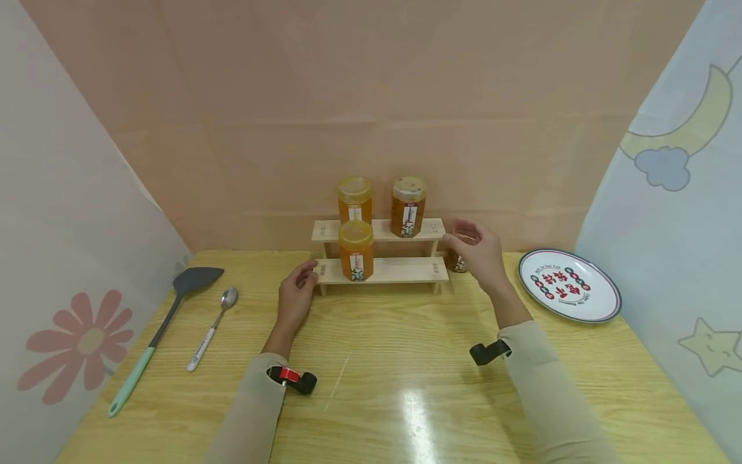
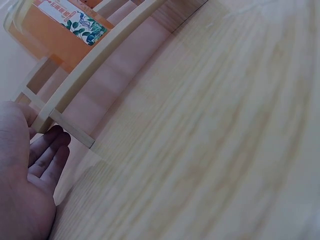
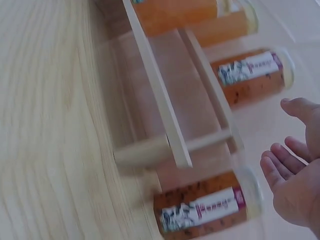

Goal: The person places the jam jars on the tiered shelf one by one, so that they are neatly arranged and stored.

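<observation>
A two-step wooden rack (image 1: 382, 270) stands at the table's far middle. Two orange jars (image 1: 354, 200) (image 1: 408, 207) sit on its upper step and one (image 1: 356, 252) on the lower step. A darker jar (image 1: 455, 261) stands on the table by the rack's right end. My left hand (image 1: 297, 295) rests on the table with relaxed fingers (image 2: 47, 150) at the rack's left end (image 2: 65, 112). My right hand (image 1: 478, 252) hovers open beside the dark jar (image 3: 205, 210), its fingers (image 3: 280, 167) apart from it.
A dark spatula with a green handle (image 1: 159, 335) and a spoon (image 1: 211, 328) lie at the left of the wooden table (image 1: 377, 386). A printed white plate (image 1: 569, 285) sits at the right. Cloth walls close in on three sides.
</observation>
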Available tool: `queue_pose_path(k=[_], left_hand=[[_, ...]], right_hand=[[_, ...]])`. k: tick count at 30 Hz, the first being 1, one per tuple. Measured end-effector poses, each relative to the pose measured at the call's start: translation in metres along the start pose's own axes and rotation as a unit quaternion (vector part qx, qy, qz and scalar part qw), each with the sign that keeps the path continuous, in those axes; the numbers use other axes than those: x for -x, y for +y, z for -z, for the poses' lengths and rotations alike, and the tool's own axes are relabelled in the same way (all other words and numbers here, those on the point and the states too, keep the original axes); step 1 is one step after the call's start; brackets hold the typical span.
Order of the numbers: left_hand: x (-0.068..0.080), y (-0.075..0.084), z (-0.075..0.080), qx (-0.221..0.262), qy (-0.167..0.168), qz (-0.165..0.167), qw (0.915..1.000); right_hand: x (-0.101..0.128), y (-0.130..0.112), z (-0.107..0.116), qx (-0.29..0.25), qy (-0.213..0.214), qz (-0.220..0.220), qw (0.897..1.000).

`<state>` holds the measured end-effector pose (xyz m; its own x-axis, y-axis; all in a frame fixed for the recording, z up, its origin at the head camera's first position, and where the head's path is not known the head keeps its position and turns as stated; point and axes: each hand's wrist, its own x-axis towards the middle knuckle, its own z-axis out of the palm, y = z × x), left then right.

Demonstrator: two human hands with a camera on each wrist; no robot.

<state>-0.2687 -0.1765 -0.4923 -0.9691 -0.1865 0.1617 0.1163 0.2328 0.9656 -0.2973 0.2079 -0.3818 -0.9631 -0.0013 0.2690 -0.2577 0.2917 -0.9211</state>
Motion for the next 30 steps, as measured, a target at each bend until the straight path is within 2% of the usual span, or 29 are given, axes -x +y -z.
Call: queue_pose_path(k=[8,16,20,30], left_hand=[[0.001,0.003,0.001,0.0,-0.004,0.006,1.0],[0.0,0.003,0.002,0.006,-0.002,-0.001,1.0],[0.0,0.002,0.002,0.003,0.002,0.001,1.0],[0.0,0.002,0.001,0.004,0.003,0.002,1.0]], right_hand=[[-0.007,0.015,0.027,0.055,0.01,-0.005,0.998],[-0.017,0.031,0.045,0.074,0.004,-0.034,0.997],[-0.02,0.044,0.049,0.074,0.001,-0.05,0.996],[-0.028,0.068,0.044,0.073,-0.013,-0.055,0.996]])
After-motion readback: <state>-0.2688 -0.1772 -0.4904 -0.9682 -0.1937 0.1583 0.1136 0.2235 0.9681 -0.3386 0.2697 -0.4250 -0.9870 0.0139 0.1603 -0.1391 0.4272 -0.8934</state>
